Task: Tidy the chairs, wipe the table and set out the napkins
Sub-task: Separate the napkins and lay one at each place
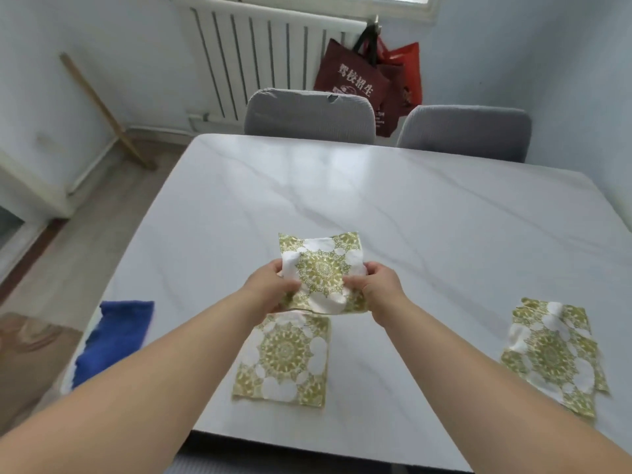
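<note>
My left hand (270,290) and right hand (381,289) pinch opposite sides of a napkin (321,268) mid-frame; the table (376,186)'s unset far side lies straight ahead, up-frame.

Napkins (321,273) gold/white mandala, cloth (114,336) blue, table (410,213) white marble.

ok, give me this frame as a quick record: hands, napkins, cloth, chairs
left hand: grips the held napkin at its left edge
right hand: grips its right edge
held napkin: gold-patterned, over the table
centre napkin: flat near the front edge
right napkin: flat, slightly rumpled, near the right edge
blue cloth: at the table's left edge, untouched
left chair: grey, at the far edge
right chair: grey, at the far edge
</note>
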### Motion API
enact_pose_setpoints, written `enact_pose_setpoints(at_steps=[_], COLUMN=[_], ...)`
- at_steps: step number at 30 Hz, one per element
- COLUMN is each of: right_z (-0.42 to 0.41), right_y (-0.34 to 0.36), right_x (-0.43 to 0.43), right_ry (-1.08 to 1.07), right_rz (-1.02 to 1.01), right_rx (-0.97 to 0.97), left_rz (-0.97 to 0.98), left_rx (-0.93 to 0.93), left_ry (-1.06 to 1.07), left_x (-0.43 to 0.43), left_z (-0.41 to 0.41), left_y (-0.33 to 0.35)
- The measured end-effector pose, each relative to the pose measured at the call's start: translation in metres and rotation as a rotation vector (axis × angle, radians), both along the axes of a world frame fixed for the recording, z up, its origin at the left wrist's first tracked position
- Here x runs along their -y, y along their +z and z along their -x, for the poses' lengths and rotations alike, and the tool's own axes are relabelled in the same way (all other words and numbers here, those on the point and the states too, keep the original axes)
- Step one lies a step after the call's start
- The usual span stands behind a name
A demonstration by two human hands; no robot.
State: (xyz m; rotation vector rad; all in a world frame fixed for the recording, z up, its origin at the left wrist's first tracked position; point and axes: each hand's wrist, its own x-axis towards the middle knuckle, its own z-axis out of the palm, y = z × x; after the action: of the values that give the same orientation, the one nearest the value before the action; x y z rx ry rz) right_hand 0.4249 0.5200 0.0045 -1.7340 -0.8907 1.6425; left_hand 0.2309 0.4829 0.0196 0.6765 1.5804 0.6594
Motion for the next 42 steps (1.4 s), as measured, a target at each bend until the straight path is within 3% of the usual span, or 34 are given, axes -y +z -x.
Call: enact_pose_setpoints(at_steps=[7,14,28,30,33,35,42], right_z=[0.072,0.100,0.123,0.125,0.128,0.127,0.120], right_y=[-0.001,-0.036,-0.078,-0.085,-0.106,-0.118,-0.124], right_x=[-0.071,-0.160,-0.326,-0.337,-0.342,-0.344,-0.344], right_ry=[0.071,-0.003,-0.128,-0.117,-0.042,-0.045,-0.070], right_rz=[0.081,-0.093,-0.299,-0.272,-0.200,-0.213,-0.217], right_rx=[-0.013,0.202,0.308,0.318,0.509,0.592,0.603], left_rz=[-0.146,-0.219,-0.375,-0.346,-0.223,-0.242,-0.284], left_rx=[-0.186,-0.172,-0.302,-0.306,-0.519,-0.592,-0.500], left_ry=[0.037,0.025,0.063,0.081,-0.028,-0.030,0.007], left_x=[-0.076,-0.172,-0.347,-0.359,-0.360,-0.356,-0.343], left_z=[0.074,0.104,0.115,0.116,0.118,0.117,0.112], left_y=[-0.027,-0.061,-0.109,-0.118,-0.137,-0.145,-0.150])
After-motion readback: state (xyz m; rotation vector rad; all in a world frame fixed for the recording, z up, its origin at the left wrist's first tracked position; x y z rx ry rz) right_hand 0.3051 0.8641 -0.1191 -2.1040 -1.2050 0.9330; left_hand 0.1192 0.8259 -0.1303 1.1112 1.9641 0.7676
